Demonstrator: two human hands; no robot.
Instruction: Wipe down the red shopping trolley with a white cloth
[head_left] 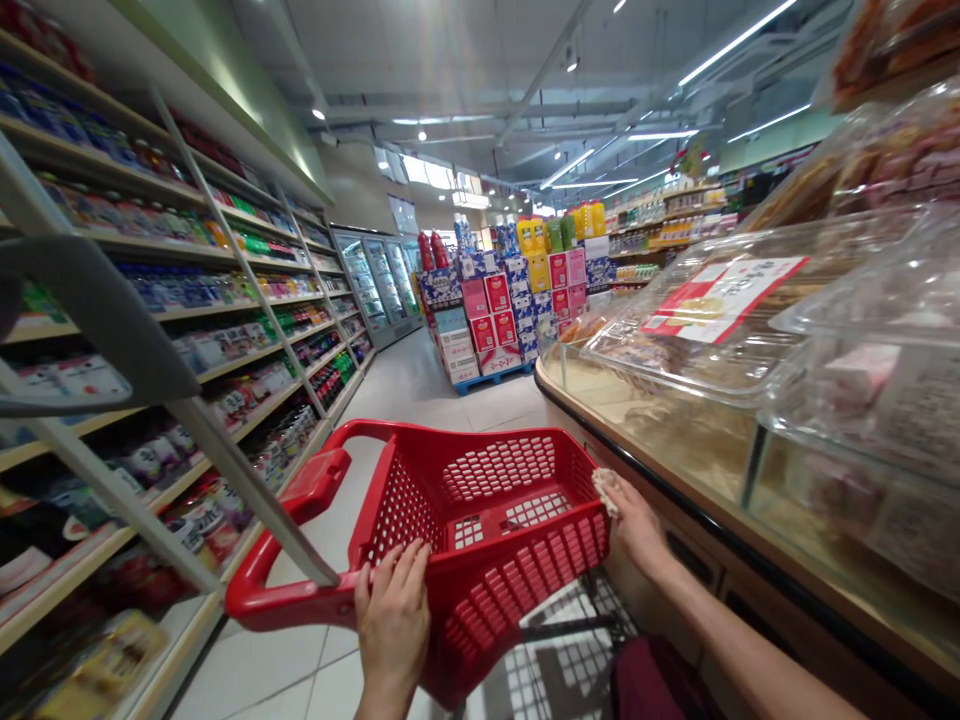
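A red plastic shopping cart [517, 605] with perforated basket walls stands in front of me, side-on. No goods show inside its basket. My left hand [394, 615] grips the near rim, fingers curled over the edge close to the handle end. In my right hand [636, 525] is a crumpled whitish cloth [604, 490], pressed to the rim at the right end of the basket. The fingertips behind the cloth are partly hidden. A grey metal bar [255, 490] with a dark grey handle [82, 300] rises from the cart's left end.
Stocked drink shelves [225, 270] line the left side. On the right, close to my arm, a display counter [600, 420] holds clear plastic food boxes [690, 310]. Ahead, stacked cartons [491, 310] stand on a blue pallet [499, 375]; glass-door fridges [379, 280] are behind, left.
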